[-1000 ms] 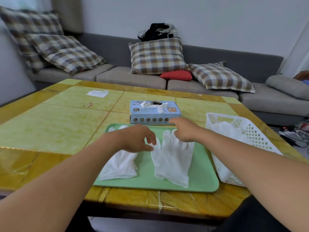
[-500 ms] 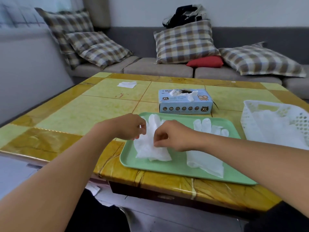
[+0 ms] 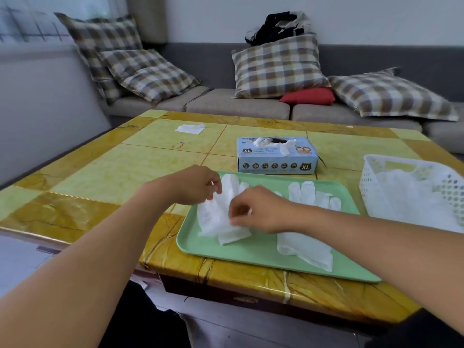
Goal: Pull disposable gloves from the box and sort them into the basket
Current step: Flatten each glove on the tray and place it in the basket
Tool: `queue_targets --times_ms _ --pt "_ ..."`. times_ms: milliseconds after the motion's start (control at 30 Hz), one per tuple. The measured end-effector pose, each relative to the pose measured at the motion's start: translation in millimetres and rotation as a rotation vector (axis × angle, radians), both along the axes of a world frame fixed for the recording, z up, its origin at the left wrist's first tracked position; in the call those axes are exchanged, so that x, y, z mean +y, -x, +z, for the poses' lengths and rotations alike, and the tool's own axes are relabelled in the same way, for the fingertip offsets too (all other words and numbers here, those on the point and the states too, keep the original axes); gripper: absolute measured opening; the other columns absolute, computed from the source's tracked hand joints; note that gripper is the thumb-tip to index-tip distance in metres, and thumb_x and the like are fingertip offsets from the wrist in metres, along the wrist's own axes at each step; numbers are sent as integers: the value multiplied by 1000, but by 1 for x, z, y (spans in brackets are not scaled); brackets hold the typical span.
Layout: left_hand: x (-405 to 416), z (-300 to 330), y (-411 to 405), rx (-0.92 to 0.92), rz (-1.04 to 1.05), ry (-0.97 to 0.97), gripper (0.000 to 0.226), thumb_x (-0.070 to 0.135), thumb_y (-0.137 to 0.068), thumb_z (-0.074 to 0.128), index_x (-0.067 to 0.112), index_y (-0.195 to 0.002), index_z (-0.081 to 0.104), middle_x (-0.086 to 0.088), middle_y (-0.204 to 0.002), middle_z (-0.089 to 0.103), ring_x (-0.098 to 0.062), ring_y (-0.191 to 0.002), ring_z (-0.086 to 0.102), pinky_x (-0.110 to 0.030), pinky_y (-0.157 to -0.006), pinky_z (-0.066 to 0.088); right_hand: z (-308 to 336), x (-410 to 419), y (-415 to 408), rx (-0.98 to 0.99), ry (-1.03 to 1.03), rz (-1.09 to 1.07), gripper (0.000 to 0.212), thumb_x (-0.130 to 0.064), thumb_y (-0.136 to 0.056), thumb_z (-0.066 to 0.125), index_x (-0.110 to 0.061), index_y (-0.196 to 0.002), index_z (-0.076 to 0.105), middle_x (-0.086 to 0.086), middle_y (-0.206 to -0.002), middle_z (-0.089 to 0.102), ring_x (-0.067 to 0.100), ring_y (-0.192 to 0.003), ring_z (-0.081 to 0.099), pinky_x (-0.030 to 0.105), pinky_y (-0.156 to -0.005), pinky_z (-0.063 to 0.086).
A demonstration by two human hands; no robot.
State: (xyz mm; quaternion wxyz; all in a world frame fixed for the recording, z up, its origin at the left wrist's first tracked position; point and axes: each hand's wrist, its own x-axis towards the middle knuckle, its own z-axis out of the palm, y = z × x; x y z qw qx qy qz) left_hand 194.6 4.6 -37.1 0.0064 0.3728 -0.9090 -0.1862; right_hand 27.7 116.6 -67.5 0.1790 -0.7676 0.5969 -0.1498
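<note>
We note two bare hands over a pale green plastic tray (image 3: 251, 254) that sits at the near edge of the yellow marbled tabletop (image 3: 113, 172). The left hand (image 3: 193, 184) pinches the finger end of a crumpled white disposable glove (image 3: 218, 219) lying at the tray's left end; its grip is curled, fingertips closed on the thin film. The right hand (image 3: 256, 209) pinches the same glove lower down, near its middle, grip likewise curled tight on the material. A second white disposable glove (image 3: 308, 222) lies flat toward the tray's right end, partly under the right forearm, touched by neither hand.

The light blue cardboard glove box marked XL (image 3: 276, 156) stands just beyond the tray's far edge, a tuft of white glove poking from its slot. The white perforated plastic basket (image 3: 376, 187) sits at the tabletop's right edge, and white gloves already lie in it; how many, we cannot tell. A small white paper scrap (image 3: 189, 128) lies toward the far left corner.

Our judgement: the task is well under way. Some gloves are sorted, two wait on the tray, more remain in the box.
</note>
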Motion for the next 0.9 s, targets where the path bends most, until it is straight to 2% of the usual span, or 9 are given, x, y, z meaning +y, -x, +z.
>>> queue_targets --times_ms 167,267,367,433,533,600,667,800,900 --pt "-13 7 -1 262 300 269 22 17 -102 40 15 -104 62 -2 -99 64 -23 -84 57 -35 -66 44 41 -5 41 -784 17 -459 15 -12 -98 60 -20 -86 65 -4 -82 67 14 -79 63 32 -80 55" --pt "-8 9 5 335 300 238 26 33 -102 50 12 -92 60 -4 -88 64 -20 -74 54 -33 -61 40 53 2 64 -1135 -74 -509 16 -12 -99 57 -17 -85 63 1 -81 69 20 -76 66 40 -87 57" --pt "8 -1 14 61 -1 63 51 56 -93 61 5 -92 68 -6 -88 67 -18 -74 55 -30 -68 43 60 6 79 -1198 -84 -516 12 -16 -96 57 -14 -89 66 4 -85 69 22 -78 66 40 -92 54" --pt "18 -17 22 -169 -123 -9 53 63 -85 67 17 -111 69 4 -108 61 -14 -95 56 -30 -83 45 64 7 85 -1209 -95 -523 19 -19 -94 57 -10 -105 69 6 -89 64 22 -80 61 38 -85 54" --pt "24 -29 28 -284 -160 -29 56 51 -84 75 31 -131 53 6 -132 50 -17 -115 51 -35 -96 46 72 14 88 -1267 -136 -519 37 -28 -86 62 -12 -119 59 12 -91 43 23 -79 52 29 -67 52" --pt "17 -27 24 -323 -156 17 52 40 -86 76 31 -132 53 5 -135 50 -18 -117 51 -35 -99 45 74 20 95 -1279 -129 -517 47 -28 -90 59 2 -126 62 25 -104 47 33 -95 54 35 -77 53" --pt "9 -20 19 -353 -166 9 49 41 -84 78 36 -126 54 8 -134 52 -14 -115 51 -34 -100 45 77 29 102 -1310 -130 -510 46 -27 -95 55 0 -131 63 27 -123 53 37 -109 49 45 -96 45" --pt "19 5 28 26 -101 -141 73 77 -68 72 41 -129 53 19 -132 52 -6 -120 52 -31 -99 45 79 41 104 -1318 -191 -499 43 -26 -97 52 0 -130 64 17 -123 44 32 -110 42 46 -95 36" --pt "49 23 54 494 -98 -516 80 72 -67 75 26 -130 56 14 -133 55 -7 -123 53 -32 -102 45 80 50 102 -1308 -246 -463 52 -23 -98 46 4 -142 48 20 -126 46 33 -111 47 46 -92 44"
